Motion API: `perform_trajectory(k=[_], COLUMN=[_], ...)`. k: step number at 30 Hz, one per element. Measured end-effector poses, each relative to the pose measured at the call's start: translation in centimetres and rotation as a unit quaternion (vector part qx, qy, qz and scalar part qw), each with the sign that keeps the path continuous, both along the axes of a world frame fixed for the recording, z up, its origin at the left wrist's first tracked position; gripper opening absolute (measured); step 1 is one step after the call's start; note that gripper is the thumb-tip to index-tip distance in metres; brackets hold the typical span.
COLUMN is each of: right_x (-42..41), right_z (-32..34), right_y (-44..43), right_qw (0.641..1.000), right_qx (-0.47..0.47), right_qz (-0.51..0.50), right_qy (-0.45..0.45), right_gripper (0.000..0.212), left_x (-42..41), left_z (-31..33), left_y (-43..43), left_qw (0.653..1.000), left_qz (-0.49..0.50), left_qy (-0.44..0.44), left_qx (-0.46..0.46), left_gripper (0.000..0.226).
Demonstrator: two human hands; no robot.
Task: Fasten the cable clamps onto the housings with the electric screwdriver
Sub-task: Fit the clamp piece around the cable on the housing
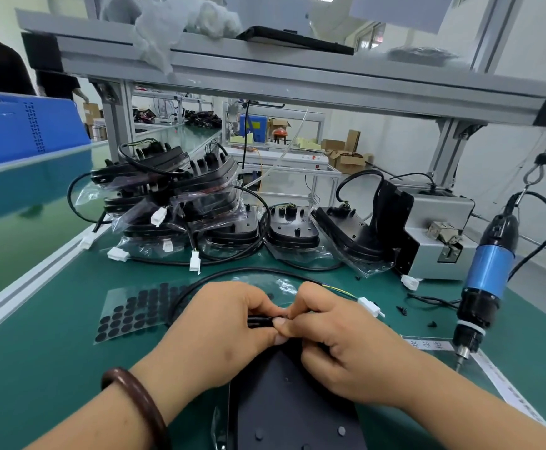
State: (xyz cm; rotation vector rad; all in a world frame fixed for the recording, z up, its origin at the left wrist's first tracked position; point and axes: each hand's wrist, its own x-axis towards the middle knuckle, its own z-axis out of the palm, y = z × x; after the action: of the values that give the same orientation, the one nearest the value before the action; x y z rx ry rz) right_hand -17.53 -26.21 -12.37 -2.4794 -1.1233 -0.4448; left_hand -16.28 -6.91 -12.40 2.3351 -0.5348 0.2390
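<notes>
Overhead, an aluminium frame shelf spans the bench, and further benches and cartons fill the room behind it. At nine o'clock a blue crate sits on a raised ledge beside the green mat. At about eight o'clock of the mat lies a clear sheet of black round pads. Behind it, at eleven to twelve o'clock, bagged housings are heaped with their cables and white plugs trailing. A black cable loops just beyond the hands and ends in a white connector. At two o'clock stands a grey metal box. The electric screwdriver hangs at three o'clock, bit down, its tip close to a printed paper strip.

At six o'clock, one dark housing lies flat beneath both hands. The left hand, a brown bracelet on its wrist, curls its fingers round a small black piece on the cable. The right hand meets it, thumb and forefinger pinching that piece's end. Whether it is the clamp I cannot tell.
</notes>
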Motion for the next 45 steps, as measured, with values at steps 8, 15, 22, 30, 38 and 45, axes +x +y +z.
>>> perform_trajectory(k=[8,15,22,30,38,45], right_x=[0.1,-0.2,1.2,4.7,4.7,4.3], right_z=[-0.4,1.9,5.4,0.6,-0.4,-0.4], right_y=[-0.2,-1.1,-10.8,-15.3,-15.2,-15.5], right_qw=[1.0,0.982,0.744,0.653,0.613,0.622], right_qx=[0.019,0.182,0.553,0.565,0.573,0.596], right_qz=[0.001,-0.037,-0.337,-0.502,-0.541,-0.5], right_qy=[-0.002,0.022,-0.166,-0.03,0.061,0.086], right_gripper=[0.029,0.033,0.014,0.071,0.081,0.045], left_x=[0.4,0.4,0.4,0.4,0.4,0.3], left_z=[0.0,0.1,0.3,0.4,0.4,0.4], left_y=[0.0,0.1,0.2,0.2,0.3,0.0], left_qw=[0.998,0.996,0.996,0.997,0.997,0.997], left_qz=[0.0,0.005,0.014,0.017,0.016,0.011], left_qy=[0.06,0.078,0.082,0.079,0.075,0.077], left_qx=[-0.035,-0.039,-0.019,-0.012,-0.008,-0.007], left_gripper=[0.015,0.018,0.02,0.02,0.018,0.02])
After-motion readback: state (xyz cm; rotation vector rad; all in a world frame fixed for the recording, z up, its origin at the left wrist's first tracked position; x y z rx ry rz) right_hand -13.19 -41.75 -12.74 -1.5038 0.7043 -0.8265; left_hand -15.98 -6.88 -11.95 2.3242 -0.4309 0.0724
